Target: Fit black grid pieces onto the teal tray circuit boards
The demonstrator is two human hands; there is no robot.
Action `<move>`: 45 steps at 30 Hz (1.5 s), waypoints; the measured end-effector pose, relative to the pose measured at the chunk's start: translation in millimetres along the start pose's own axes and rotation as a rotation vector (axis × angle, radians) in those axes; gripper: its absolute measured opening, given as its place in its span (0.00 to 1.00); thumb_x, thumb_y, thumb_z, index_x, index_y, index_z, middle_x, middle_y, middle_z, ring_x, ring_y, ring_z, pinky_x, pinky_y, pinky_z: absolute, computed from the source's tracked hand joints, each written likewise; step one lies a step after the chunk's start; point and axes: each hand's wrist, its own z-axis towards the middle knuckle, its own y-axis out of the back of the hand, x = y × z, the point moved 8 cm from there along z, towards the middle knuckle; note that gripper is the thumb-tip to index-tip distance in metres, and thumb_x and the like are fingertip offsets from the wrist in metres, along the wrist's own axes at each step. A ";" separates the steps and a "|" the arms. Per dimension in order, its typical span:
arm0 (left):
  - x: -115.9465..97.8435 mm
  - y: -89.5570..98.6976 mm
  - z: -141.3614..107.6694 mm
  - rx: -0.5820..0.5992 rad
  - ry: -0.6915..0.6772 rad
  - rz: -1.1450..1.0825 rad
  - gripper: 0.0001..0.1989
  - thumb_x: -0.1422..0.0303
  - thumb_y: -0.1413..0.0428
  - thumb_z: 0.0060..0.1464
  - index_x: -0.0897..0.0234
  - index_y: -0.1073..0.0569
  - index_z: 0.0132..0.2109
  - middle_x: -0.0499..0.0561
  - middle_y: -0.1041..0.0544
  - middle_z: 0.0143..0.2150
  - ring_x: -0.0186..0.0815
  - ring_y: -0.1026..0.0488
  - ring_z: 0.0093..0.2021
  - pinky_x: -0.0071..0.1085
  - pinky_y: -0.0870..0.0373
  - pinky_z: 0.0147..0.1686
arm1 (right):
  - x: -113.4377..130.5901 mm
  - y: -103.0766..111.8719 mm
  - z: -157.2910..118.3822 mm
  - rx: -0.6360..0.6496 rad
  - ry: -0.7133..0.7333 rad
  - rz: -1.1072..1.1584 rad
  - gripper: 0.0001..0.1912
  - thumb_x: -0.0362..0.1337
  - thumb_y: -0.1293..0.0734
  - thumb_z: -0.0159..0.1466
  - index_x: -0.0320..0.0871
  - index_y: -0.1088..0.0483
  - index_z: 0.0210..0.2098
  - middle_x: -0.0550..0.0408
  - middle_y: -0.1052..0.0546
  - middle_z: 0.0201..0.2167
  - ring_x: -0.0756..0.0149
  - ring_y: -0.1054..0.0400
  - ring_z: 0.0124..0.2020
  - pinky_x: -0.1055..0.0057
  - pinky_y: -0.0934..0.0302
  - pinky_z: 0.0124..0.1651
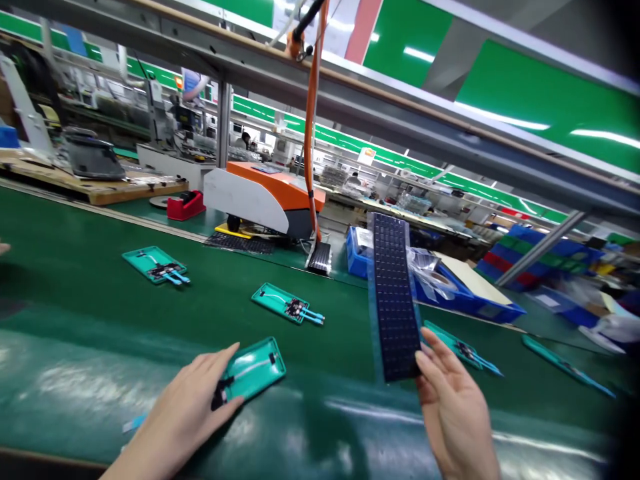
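So, the left hand has its thumb and fingers wrapped partway around the near end of a teal case, with the rest poking out past the fingertips (can't tell if it's touching the green work surface). The right hand is pinched tight on the lower right corner of a dark sheet, which stands up above the fingers, well apart from the case.

No lettering can be read from where I stand. Beyond the orange-and-white machine and to its right, a small white sheet with an orange patch is too distant to decipher; farther right of the machine, a red strip is likewise too blurred to make out.
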 end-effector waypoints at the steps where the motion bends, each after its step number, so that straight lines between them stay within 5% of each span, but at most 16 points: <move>1: -16.3 -4.6 -2.2 0.010 -0.044 -0.007 0.28 0.61 0.47 0.55 0.68 0.31 0.62 0.59 0.22 0.52 0.47 0.24 0.50 0.39 0.25 0.49 | -5.8 0.3 -11.7 -0.006 -0.013 0.009 0.30 0.42 0.19 0.46 0.49 0.24 0.48 0.55 0.19 0.41 0.69 0.26 0.40 0.80 0.30 0.38; 5: -61.8 -19.0 -1.1 0.063 -0.204 -0.005 0.18 0.62 0.52 0.63 0.60 0.24 0.53 0.55 0.22 0.54 0.46 0.25 0.53 0.41 0.26 0.51 | -37.6 -17.4 -34.9 0.056 -0.066 -0.009 0.30 0.45 0.21 0.49 0.48 0.26 0.51 0.53 0.19 0.41 0.64 0.26 0.44 0.74 0.30 0.44; 8: -59.1 -17.6 2.8 0.085 -0.193 0.002 0.21 0.60 0.57 0.66 0.61 0.23 0.52 0.55 0.22 0.54 0.46 0.25 0.54 0.43 0.26 0.52 | -63.5 -29.9 -36.1 0.151 -0.122 -0.012 0.30 0.45 0.22 0.52 0.46 0.27 0.52 0.52 0.19 0.42 0.62 0.25 0.45 0.69 0.30 0.47; 12: -50.9 14.9 4.6 0.058 -0.150 -0.018 0.27 0.50 0.51 0.62 0.60 0.28 0.59 0.56 0.26 0.59 0.49 0.28 0.58 0.45 0.28 0.56 | -86.1 -24.5 -31.1 0.155 -0.177 0.001 0.28 0.44 0.22 0.53 0.46 0.27 0.52 0.52 0.19 0.42 0.63 0.25 0.43 0.69 0.31 0.47; 16: -94.8 18.8 4.5 0.363 -0.249 0.037 0.29 0.60 0.36 0.48 0.50 0.28 0.59 0.53 0.34 0.66 0.53 0.36 0.63 0.48 0.32 0.58 | -93.2 -18.6 -25.3 0.097 -0.183 0.009 0.30 0.45 0.22 0.51 0.46 0.27 0.51 0.52 0.20 0.42 0.63 0.26 0.45 0.69 0.32 0.47; 18: -116.7 5.4 3.1 0.538 -0.262 0.130 0.27 0.68 0.37 0.47 0.54 0.26 0.57 0.57 0.33 0.65 0.56 0.36 0.63 0.51 0.32 0.57 | -94.1 -20.7 -23.8 0.101 -0.182 0.011 0.30 0.45 0.22 0.51 0.46 0.27 0.52 0.52 0.20 0.43 0.63 0.27 0.46 0.68 0.33 0.49; 20: -125.4 -5.7 5.8 0.583 -0.221 0.242 0.21 0.70 0.40 0.50 0.60 0.25 0.53 0.62 0.30 0.61 0.57 0.33 0.59 0.52 0.30 0.53 | -93.9 -21.1 -23.4 0.100 -0.179 -0.001 0.30 0.46 0.22 0.52 0.46 0.28 0.52 0.52 0.20 0.44 0.63 0.28 0.47 0.68 0.34 0.50; 23: -110.4 -10.4 15.1 0.489 -0.043 0.399 0.14 0.67 0.45 0.58 0.65 0.25 0.50 0.66 0.29 0.55 0.57 0.29 0.54 0.48 0.25 0.44 | -93.1 -18.3 -24.1 0.103 -0.174 -0.017 0.30 0.47 0.23 0.53 0.47 0.28 0.53 0.53 0.20 0.44 0.63 0.28 0.47 0.68 0.35 0.50; 28: -58.0 6.3 18.4 0.423 0.200 0.414 0.23 0.57 0.49 0.63 0.72 0.29 0.54 0.69 0.31 0.50 0.55 0.21 0.39 0.48 0.24 0.38 | -98.6 -16.2 -22.8 0.180 -0.212 0.029 0.29 0.47 0.24 0.55 0.48 0.30 0.54 0.55 0.19 0.41 0.67 0.27 0.44 0.73 0.35 0.47; 30: -46.6 19.9 17.6 0.395 0.128 0.280 0.25 0.57 0.47 0.61 0.68 0.32 0.60 0.68 0.31 0.54 0.54 0.21 0.44 0.48 0.24 0.43 | -101.3 -18.5 -22.1 0.207 -0.249 0.059 0.29 0.46 0.23 0.56 0.48 0.31 0.54 0.55 0.19 0.39 0.68 0.26 0.41 0.74 0.34 0.44; 33: -51.4 39.2 9.5 0.308 -0.250 0.127 0.29 0.69 0.49 0.57 0.51 0.37 0.66 0.60 0.41 0.68 0.55 0.33 0.62 0.48 0.27 0.54 | -99.7 -31.2 -25.2 0.267 -0.291 0.104 0.28 0.46 0.23 0.55 0.47 0.30 0.52 0.57 0.19 0.35 0.69 0.26 0.36 0.76 0.34 0.40; 36: -50.8 38.6 -8.2 0.228 -0.521 0.177 0.42 0.79 0.52 0.47 0.39 0.41 0.67 0.49 0.51 0.74 0.57 0.42 0.68 0.53 0.28 0.54 | -91.4 -54.4 -32.8 0.367 -0.279 0.115 0.22 0.45 0.24 0.58 0.47 0.28 0.49 0.59 0.20 0.32 0.74 0.29 0.31 0.80 0.36 0.34; 41: -37.3 15.3 -24.4 0.239 -0.510 0.205 0.41 0.76 0.48 0.47 0.39 0.40 0.66 0.49 0.48 0.73 0.58 0.38 0.66 0.53 0.27 0.54 | -81.4 -85.5 -46.1 0.471 -0.263 0.110 0.20 0.48 0.25 0.58 0.45 0.24 0.45 0.60 0.25 0.27 0.76 0.37 0.23 0.81 0.39 0.24; 45: -40.4 32.7 -35.4 0.147 -0.377 0.041 0.35 0.72 0.47 0.54 0.42 0.40 0.67 0.48 0.46 0.73 0.53 0.39 0.67 0.47 0.34 0.61 | -74.1 -84.2 -46.7 0.472 -0.221 0.127 0.18 0.47 0.26 0.59 0.47 0.23 0.46 0.58 0.21 0.33 0.75 0.33 0.29 0.80 0.36 0.31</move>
